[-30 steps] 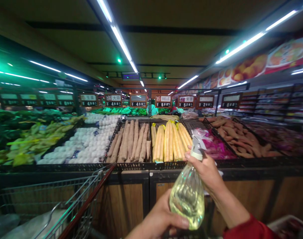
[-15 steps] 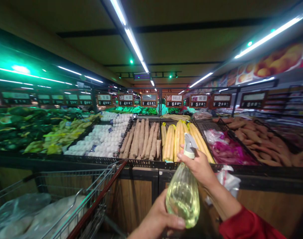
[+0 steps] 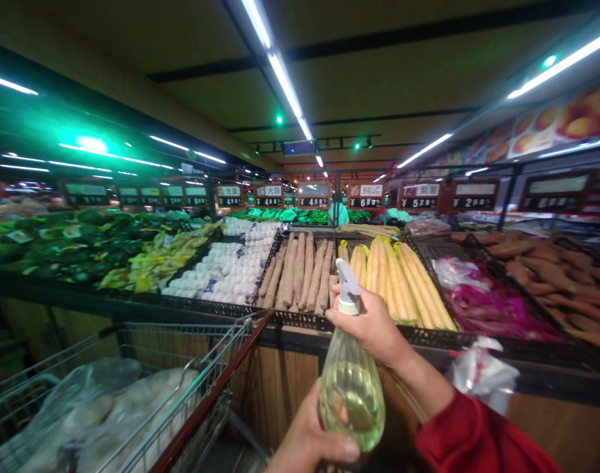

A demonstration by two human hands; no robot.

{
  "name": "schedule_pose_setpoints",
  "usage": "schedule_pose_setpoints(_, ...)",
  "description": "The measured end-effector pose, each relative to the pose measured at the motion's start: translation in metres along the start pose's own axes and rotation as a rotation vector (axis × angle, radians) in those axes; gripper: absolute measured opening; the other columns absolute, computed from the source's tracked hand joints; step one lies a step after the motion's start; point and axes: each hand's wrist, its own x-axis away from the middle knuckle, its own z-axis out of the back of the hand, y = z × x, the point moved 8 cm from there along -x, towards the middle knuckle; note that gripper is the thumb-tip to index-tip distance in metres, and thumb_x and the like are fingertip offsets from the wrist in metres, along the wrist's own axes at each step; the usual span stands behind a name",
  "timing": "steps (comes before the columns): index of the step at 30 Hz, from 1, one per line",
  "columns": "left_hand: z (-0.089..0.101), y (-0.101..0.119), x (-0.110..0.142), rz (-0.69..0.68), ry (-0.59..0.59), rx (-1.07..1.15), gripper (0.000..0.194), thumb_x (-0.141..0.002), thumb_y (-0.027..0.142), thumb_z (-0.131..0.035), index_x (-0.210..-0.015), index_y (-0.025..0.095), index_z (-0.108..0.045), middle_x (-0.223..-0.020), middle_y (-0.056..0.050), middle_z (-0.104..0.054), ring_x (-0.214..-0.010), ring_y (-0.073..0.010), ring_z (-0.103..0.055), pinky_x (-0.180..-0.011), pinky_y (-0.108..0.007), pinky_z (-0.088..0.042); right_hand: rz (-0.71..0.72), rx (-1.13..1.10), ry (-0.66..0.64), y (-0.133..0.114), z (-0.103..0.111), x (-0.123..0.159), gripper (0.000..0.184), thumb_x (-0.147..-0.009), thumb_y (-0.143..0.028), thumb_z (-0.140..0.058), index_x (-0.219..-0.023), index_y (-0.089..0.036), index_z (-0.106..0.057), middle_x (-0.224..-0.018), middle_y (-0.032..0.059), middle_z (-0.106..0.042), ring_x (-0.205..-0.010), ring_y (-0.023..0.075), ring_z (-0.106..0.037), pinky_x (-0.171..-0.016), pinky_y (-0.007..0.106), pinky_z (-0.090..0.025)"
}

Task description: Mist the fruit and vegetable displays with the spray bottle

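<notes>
A clear spray bottle (image 3: 350, 387) of pale yellow liquid with a white trigger head is held upright in front of a produce stand. My right hand (image 3: 371, 325) is wrapped round the bottle's neck just under the trigger head. My left hand (image 3: 312, 443) cups the bottle's rounded base from below, thumb across the front. The nozzle points left, level with the brown yam roots (image 3: 300, 272) and yellow peeled roots (image 3: 398, 282) in black crates behind it.
A metal shopping cart (image 3: 182, 394) with plastic bags of goods stands at lower left. The wooden-fronted stand (image 3: 280, 381) holds white garlic (image 3: 226, 269), greens (image 3: 78, 246), pink bagged produce (image 3: 482, 302) and sweet potatoes (image 3: 551, 269). A plastic bag (image 3: 482, 374) hangs on the stand's edge. Price signs hang behind.
The view has swung left, so the cart shows more and the stand has shifted right. The bottle and both hands have moved slightly left, grip unchanged.
</notes>
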Motion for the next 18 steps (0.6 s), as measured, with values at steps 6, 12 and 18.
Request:
schedule_pose_setpoints(6,0.013,-0.004,0.011,-0.014,0.078,0.025,0.092,-0.045,0.029,-0.093,-0.126,0.012,-0.054,-0.086,-0.005,-0.075,-0.059,-0.0068,-0.058,-0.069,-0.024,-0.043,-0.008,-0.011,-0.127,0.002,-0.033,0.000,0.025,-0.063,-0.025,-0.080,-0.083,-0.019,-0.066,-0.078,-0.0001,-0.070,-0.070,0.0183,-0.064,-0.068,0.030,-0.054)
schedule_pose_setpoints(12,0.026,-0.021,0.013,-0.035,0.092,0.087,0.084,-0.041,0.032,-0.097,-0.115,0.014,-0.061,-0.104,-0.013,-0.077,-0.088,-0.0192,-0.069,-0.081,-0.030,-0.046,-0.037,-0.004,-0.174,0.012,-0.048,0.004,0.027,-0.063,-0.025,-0.079,-0.086,-0.018,-0.065,-0.079,0.0005,-0.070,-0.068,0.0184,-0.065,-0.067,0.031,-0.055)
schedule_pose_setpoints(18,0.036,-0.036,0.006,0.033,0.102,0.075,0.088,-0.034,0.031,-0.099,-0.112,0.016,-0.060,-0.109,-0.013,-0.076,-0.104,-0.0288,-0.070,-0.092,-0.037,-0.047,-0.054,0.049,-0.101,0.015,-0.035,0.012,0.020,-0.064,-0.026,-0.071,-0.082,-0.019,-0.063,-0.069,-0.0025,-0.062,-0.061,0.0160,-0.055,-0.062,0.029,-0.047)
